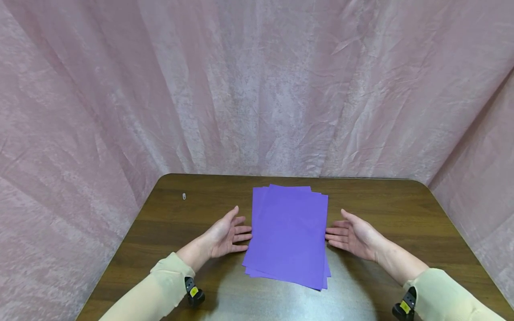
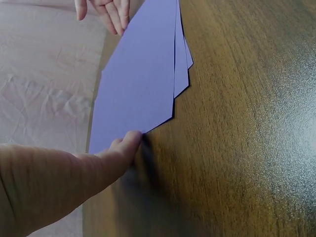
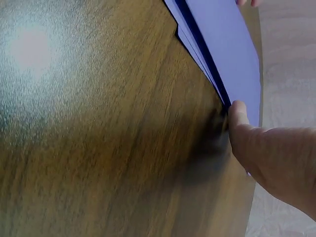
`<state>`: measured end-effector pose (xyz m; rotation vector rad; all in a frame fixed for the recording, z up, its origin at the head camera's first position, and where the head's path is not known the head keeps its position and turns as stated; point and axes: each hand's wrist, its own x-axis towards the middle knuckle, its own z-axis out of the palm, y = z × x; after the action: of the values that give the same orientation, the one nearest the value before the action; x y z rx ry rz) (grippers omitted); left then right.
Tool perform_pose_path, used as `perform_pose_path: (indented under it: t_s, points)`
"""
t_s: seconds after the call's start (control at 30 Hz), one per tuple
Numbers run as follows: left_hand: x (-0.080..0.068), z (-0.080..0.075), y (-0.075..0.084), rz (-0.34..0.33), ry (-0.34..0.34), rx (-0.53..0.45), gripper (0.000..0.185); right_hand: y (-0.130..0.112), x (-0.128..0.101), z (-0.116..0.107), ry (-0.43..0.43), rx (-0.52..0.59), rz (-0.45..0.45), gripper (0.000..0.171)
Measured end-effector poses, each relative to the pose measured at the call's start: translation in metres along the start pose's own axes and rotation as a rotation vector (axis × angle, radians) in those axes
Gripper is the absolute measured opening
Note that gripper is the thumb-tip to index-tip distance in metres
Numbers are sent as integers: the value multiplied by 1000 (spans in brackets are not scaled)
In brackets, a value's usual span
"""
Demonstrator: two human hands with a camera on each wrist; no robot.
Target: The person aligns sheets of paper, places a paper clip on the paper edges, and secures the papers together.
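Note:
A loose stack of purple paper sheets [image 1: 288,234] lies fanned slightly askew on the brown wooden table [image 1: 401,209]. My left hand [image 1: 229,232] sits at the stack's left edge, palm turned inward, fingers straight and touching the paper [image 2: 143,79]. My right hand [image 1: 349,234] mirrors it at the right edge, straight fingertips against the sheets [image 3: 222,44]. In the left wrist view my left thumb [image 2: 126,145] meets the near corner of the stack. In the right wrist view my right thumb [image 3: 238,112] rests at the stack's edge. Neither hand grips anything.
A small silver paper clip [image 1: 184,196] lies at the table's far left. Pink crinkled cloth [image 1: 257,89] hangs behind and on both sides of the table. A bright glare patch [image 1: 281,303] marks the near tabletop.

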<state>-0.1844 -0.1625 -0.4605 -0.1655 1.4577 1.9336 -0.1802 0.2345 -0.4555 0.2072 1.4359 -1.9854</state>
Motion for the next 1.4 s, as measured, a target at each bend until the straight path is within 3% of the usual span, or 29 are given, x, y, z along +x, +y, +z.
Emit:
perform_pose_path:
  t_s: [0.3,0.63,1.17,1.4]
  points:
    - [2,1,0,-2,-1,29,84,2,0,4,59,58,-8,87]
    - [3,2,-1,-6,-5,41,82,3,0,13,100,15,-15,83]
    - [5,3,0,-4,-13,59,86,2,4,16,54,51,-13,77]
    - [5,3,-2,-5,-11,47,86,6,7,13,100,46,-12,72]
